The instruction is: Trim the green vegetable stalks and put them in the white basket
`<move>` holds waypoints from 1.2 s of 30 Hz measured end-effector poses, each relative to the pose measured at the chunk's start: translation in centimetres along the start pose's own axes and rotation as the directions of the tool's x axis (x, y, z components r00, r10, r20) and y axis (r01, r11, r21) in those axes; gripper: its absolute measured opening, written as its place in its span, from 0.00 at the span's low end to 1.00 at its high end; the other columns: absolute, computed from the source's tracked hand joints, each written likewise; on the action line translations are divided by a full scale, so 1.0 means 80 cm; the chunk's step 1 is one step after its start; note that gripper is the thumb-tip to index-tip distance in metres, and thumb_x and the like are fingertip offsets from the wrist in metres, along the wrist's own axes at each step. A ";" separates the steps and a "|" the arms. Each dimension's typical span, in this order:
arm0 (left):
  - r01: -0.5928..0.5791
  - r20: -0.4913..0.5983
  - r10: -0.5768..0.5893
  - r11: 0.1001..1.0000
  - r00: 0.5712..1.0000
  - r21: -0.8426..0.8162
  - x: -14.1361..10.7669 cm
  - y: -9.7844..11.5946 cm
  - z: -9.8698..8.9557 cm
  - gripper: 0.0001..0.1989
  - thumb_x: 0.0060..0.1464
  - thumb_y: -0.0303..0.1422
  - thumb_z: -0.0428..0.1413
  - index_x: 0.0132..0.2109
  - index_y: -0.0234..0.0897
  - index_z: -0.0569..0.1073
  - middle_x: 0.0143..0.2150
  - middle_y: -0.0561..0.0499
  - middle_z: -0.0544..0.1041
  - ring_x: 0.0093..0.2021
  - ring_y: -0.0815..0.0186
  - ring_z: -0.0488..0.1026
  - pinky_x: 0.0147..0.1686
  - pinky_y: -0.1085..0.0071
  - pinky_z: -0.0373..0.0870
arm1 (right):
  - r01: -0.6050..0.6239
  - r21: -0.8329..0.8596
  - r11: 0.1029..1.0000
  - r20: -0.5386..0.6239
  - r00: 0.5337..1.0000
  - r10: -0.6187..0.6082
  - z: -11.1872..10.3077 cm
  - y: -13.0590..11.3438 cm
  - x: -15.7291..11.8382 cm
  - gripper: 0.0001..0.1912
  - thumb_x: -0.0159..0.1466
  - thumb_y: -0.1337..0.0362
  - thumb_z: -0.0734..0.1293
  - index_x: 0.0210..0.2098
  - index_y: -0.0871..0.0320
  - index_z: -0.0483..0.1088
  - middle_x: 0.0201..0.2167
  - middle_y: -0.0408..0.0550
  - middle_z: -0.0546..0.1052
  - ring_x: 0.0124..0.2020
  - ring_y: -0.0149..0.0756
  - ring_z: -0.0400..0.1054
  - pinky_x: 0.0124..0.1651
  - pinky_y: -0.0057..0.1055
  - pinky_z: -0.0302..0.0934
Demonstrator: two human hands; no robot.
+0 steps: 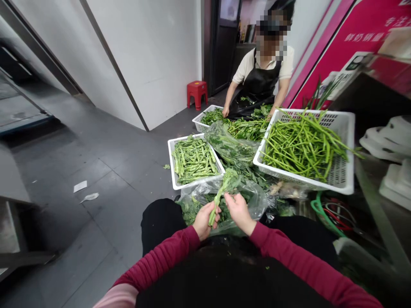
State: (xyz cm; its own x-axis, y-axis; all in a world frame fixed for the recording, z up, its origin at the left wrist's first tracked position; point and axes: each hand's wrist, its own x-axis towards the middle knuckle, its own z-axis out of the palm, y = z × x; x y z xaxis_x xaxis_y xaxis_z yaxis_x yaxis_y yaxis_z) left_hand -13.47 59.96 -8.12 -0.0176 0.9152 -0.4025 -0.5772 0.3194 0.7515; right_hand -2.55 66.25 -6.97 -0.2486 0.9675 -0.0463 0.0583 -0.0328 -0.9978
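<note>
My left hand [207, 219] is closed around the lower stem of a leafy green stalk [221, 194], which points up and away from me with its leaves at the top. At the stalk's right side, the fingers of my right hand [239, 210] are pinched together against it just below the leaves. Under both hands an opened clear plastic bag [257, 201] holds more leafy greens [190, 210]. Just beyond, a white basket [175, 182] contains trimmed green stalks [195, 160].
Across from me a person in a black apron [261, 83] handles greens by another white basket [199, 126]. A raised white basket [348, 149] of long green stems stands right, above a green basket [317, 209]. A red stool [197, 92] is by the wall; paper scraps [80, 186] lie left.
</note>
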 end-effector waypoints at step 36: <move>-0.125 -0.103 0.166 0.938 0.981 0.324 0.009 0.007 -0.012 0.20 0.45 0.49 0.51 0.29 0.34 0.64 0.20 0.58 0.59 0.16 0.77 0.56 0.10 0.80 0.52 | 0.169 -0.194 0.966 0.257 0.959 -0.116 -0.009 0.016 -0.005 0.09 0.60 0.63 0.55 0.26 0.57 0.61 0.21 0.42 0.66 0.18 0.26 0.54 0.22 0.26 0.49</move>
State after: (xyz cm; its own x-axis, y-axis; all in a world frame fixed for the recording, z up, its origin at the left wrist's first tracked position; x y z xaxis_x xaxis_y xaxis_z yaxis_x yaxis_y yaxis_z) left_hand -14.54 60.59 -8.51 -0.1973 0.9254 -0.3236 -0.2741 0.2648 0.9245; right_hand -1.71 65.98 -8.17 -0.4936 0.8677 0.0587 0.2018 0.1800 -0.9628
